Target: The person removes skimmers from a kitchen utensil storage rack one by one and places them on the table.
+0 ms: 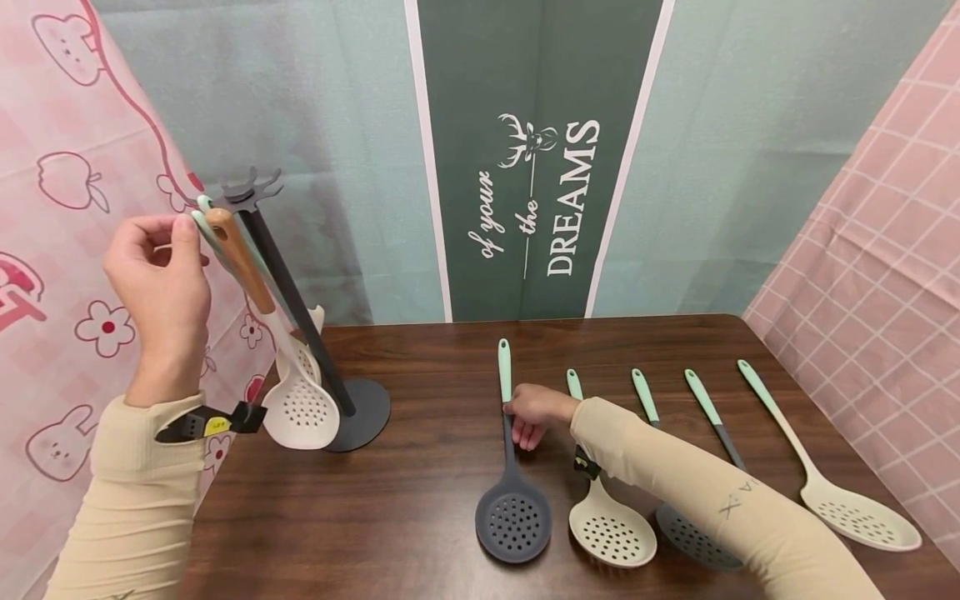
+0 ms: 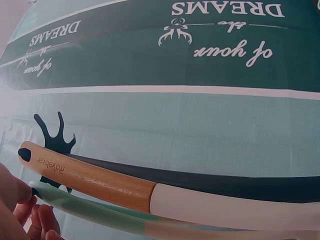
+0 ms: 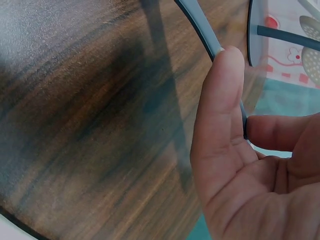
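The brown tabletop (image 1: 315, 517) carries nearly everything, and on its left stands the dark rack (image 1: 287, 287), whose wide round base I take to be there against tipping. To the right lie a cream skimmer (image 1: 613, 533), a dark skimmer (image 1: 697, 542), a dark-shafted utensil (image 1: 702, 397) and a cream slotted turner (image 1: 858, 515). Their mint handles point away from me with gaps between, probably so each can be picked up singly; my right sleeve (image 1: 675, 467) hides parts of the middle ones.

Left of that row, in front of me, is the round black skimmer (image 1: 513, 521). My right hand (image 1: 536, 406) pinches its shaft just below the mint grip, thumb against finger, which I judge leaves the holed end free; whether its head rests on the wood I can't tell.

On the rack, the white skimmer (image 1: 302, 412) hangs head down by its wooden handle, beside the mint handle (image 2: 85, 207). My left hand (image 1: 161, 267) has thumb and finger closed on that handle's very tip, next to the small hooks (image 2: 56, 137), apparently to steady it there.
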Demonstrator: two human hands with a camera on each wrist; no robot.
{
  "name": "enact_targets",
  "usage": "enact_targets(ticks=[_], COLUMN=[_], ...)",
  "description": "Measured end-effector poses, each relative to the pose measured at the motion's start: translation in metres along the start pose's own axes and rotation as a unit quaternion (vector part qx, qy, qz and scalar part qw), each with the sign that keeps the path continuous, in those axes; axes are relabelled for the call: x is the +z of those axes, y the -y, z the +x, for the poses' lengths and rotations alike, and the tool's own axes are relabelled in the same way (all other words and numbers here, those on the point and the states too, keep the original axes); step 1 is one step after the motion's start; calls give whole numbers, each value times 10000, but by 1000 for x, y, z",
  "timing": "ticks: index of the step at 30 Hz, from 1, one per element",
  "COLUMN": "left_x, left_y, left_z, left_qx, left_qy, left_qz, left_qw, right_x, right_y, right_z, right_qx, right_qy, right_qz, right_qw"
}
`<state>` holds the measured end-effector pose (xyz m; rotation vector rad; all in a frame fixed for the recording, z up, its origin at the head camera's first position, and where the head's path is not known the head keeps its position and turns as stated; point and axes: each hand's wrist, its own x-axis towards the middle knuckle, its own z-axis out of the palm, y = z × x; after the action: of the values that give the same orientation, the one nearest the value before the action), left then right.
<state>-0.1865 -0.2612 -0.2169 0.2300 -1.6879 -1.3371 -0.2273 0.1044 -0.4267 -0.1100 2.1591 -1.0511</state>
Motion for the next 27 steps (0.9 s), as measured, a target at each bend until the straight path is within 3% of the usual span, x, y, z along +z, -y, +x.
enact_targets(ticks=[18,27], left_x=[-1,0], left_y=[-4,-3], left_z=[-2,-1], left_qx=[-82,-17], left_qy=[40,20], left_qz=[9,-6], left_qw=[10000,10000], right_x=[-2,2], right_y=[-9,-7], right_z=[4,0], right_qx=[254,264], right_qy=[-28,-391], right_qz=[-305,-1115], right_qw=[9992,9926])
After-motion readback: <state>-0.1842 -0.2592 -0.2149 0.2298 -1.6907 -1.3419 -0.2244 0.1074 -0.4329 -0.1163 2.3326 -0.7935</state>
